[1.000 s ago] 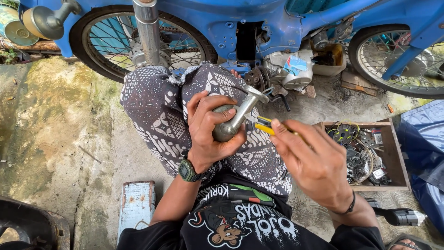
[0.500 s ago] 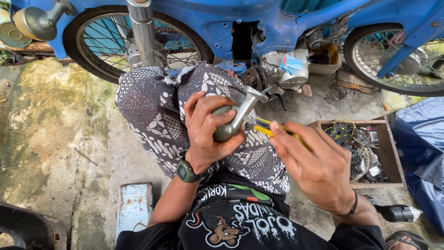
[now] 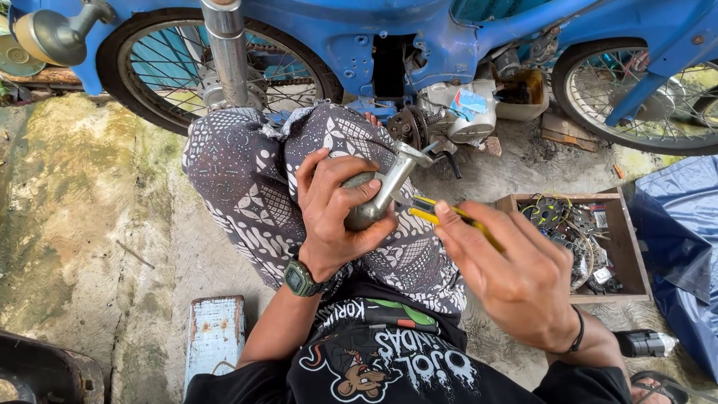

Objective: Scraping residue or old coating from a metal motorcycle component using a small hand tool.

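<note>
motorbike [image 3: 419, 45] ahead | parts box [image 3: 624, 247] right | stool [image 3: 215, 337] left | metal part [image 3: 378, 198] over lap

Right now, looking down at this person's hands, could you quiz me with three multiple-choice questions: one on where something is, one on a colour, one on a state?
1. Where does the wooden tray of small parts lie?
A. On the person's lap
B. On the ground to the person's right
C. On top of the motorbike

2. What colour is the motorbike's body?
A. Blue
B. Red
C. Black

3. How is the rounded metal part held?
A. Lying loose on the ground
B. Gripped in the left hand
C. Hanging from the front wheel

Answers:
1 B: the tray sits on the concrete beside the right hand.
2 A: the frame and panels are blue.
3 B: the left hand's fingers wrap its round end, while the right hand brings a yellow-handled tool to it.
</note>
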